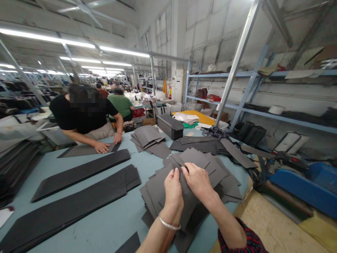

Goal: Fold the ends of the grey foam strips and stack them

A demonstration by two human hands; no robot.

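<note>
The fingers of the left hand point(173, 188) and right hand point(198, 181) are closed, pinching the top grey sheet point(184, 182) of a fanned pile of grey sheets point(200, 163) on the pale blue counter point(110, 218); which sheet edge each grips is hard to tell. Long dark strips point(81, 172) lie to the left. Across the counter, a person in a black shirt point(79, 117) presses both hands on another strip point(86, 150).

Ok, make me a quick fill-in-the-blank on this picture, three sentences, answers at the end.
1. Both hands, left hand and right hand, pinch a dark grey ____ from the pile.
2. The left wrist wears a ____.
3. Across the table, the person in a ____ shirt presses on a long strip.

Answers: sheet; bracelet; black
</note>
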